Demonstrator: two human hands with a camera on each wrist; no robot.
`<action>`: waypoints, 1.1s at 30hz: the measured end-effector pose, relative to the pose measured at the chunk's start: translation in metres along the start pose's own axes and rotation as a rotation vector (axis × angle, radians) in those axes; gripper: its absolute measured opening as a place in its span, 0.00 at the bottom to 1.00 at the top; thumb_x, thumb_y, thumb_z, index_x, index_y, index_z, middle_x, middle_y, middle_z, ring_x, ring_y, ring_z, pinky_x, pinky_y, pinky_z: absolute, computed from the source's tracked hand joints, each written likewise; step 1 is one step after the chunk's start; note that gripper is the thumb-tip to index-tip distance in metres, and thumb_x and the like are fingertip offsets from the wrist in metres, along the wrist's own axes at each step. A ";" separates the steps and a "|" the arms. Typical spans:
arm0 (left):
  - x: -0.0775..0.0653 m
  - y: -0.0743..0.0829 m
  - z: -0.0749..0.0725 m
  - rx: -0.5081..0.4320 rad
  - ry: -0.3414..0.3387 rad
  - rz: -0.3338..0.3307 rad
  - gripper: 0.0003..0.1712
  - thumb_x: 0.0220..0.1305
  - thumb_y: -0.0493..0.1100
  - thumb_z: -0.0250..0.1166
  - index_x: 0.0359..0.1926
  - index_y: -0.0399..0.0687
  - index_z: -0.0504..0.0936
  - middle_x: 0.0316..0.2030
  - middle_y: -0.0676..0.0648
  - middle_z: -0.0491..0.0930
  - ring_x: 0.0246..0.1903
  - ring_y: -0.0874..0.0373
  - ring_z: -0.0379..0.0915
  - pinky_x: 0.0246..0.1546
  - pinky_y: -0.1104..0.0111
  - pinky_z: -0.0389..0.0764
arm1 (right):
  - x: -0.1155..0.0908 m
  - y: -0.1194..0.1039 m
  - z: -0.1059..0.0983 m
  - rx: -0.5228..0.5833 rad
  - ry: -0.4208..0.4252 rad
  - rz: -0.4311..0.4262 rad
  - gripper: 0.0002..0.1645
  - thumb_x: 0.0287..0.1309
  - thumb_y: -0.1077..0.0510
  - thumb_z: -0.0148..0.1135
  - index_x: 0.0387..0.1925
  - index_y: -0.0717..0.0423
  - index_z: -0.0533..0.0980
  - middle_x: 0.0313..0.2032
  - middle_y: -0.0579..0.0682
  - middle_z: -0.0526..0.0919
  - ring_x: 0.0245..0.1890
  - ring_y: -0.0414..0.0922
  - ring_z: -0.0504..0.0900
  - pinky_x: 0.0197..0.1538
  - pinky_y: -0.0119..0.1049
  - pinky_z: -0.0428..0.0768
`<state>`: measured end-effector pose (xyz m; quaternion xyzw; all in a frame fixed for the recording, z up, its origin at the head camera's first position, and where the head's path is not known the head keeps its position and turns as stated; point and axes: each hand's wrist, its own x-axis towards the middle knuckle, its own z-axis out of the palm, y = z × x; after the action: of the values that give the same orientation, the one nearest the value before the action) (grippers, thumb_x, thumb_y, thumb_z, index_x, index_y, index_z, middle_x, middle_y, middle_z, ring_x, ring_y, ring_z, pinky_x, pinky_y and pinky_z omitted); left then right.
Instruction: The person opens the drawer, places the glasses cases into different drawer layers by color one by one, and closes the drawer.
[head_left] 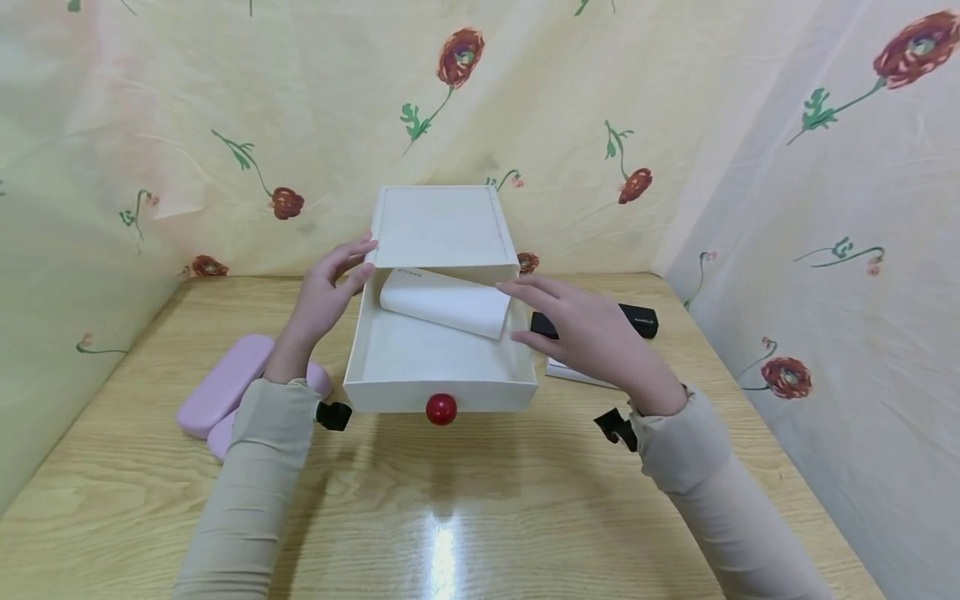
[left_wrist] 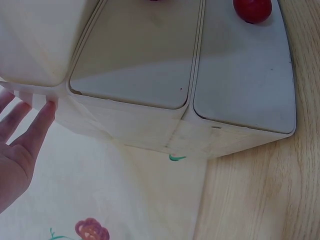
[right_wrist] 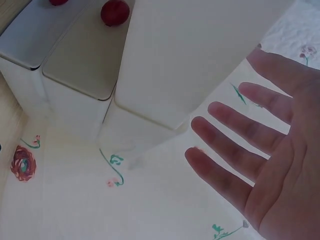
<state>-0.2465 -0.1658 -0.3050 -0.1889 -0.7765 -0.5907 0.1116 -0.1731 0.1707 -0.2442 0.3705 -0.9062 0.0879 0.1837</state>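
A white drawer cabinet (head_left: 442, 225) stands at the back of the table, its top drawer (head_left: 405, 358) pulled out. The drawer has a round red knob (head_left: 441, 409) on its front. Inside lies a white elongated case (head_left: 446, 304), slanted, with small lettering at its far left end. My left hand (head_left: 322, 296) rests its fingertips on the cabinet's left side, and the left wrist view shows the fingers (left_wrist: 40, 127) extended there. My right hand (head_left: 588, 333) is beside the drawer's right side with fingers spread; nothing is held in the right wrist view (right_wrist: 255, 150).
Lilac rounded cases (head_left: 228, 387) lie left of the cabinet, partly behind my left arm. To the right, a black case (head_left: 641, 320) and a white flat object (head_left: 573, 372) sit partly behind my right hand. Lower drawers (left_wrist: 245, 75) are closed. Flowered cloth (head_left: 337, 108) hangs behind the table.
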 end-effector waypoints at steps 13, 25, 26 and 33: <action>0.000 -0.001 0.000 -0.004 0.010 0.009 0.22 0.71 0.39 0.56 0.63 0.36 0.71 0.72 0.46 0.62 0.66 0.43 0.65 0.47 0.84 0.76 | -0.025 0.019 0.003 0.075 -0.034 0.099 0.35 0.57 0.47 0.68 0.65 0.45 0.70 0.58 0.50 0.79 0.51 0.51 0.82 0.35 0.45 0.81; 0.000 -0.001 0.000 0.004 -0.004 0.011 0.22 0.71 0.40 0.56 0.64 0.38 0.72 0.72 0.44 0.61 0.66 0.44 0.65 0.47 0.85 0.76 | -0.050 0.051 0.023 0.157 -0.164 0.171 0.35 0.54 0.53 0.71 0.64 0.52 0.71 0.55 0.53 0.81 0.53 0.51 0.81 0.50 0.51 0.81; 0.000 -0.001 0.000 0.006 -0.004 0.013 0.22 0.72 0.40 0.55 0.64 0.38 0.71 0.72 0.44 0.61 0.66 0.44 0.65 0.48 0.85 0.75 | -0.052 0.054 0.026 0.174 -0.178 0.176 0.35 0.54 0.54 0.70 0.63 0.53 0.71 0.55 0.54 0.81 0.54 0.51 0.81 0.51 0.52 0.80; 0.000 -0.001 0.000 -0.008 -0.004 0.001 0.23 0.72 0.40 0.55 0.64 0.37 0.71 0.72 0.45 0.60 0.66 0.43 0.65 0.47 0.84 0.77 | -0.066 0.078 0.047 0.200 -0.226 0.231 0.34 0.55 0.57 0.69 0.63 0.56 0.71 0.56 0.58 0.81 0.55 0.55 0.80 0.55 0.55 0.78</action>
<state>-0.2466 -0.1658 -0.3058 -0.1911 -0.7743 -0.5933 0.1094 -0.1971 0.2543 -0.3154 0.2881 -0.9443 0.1560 0.0316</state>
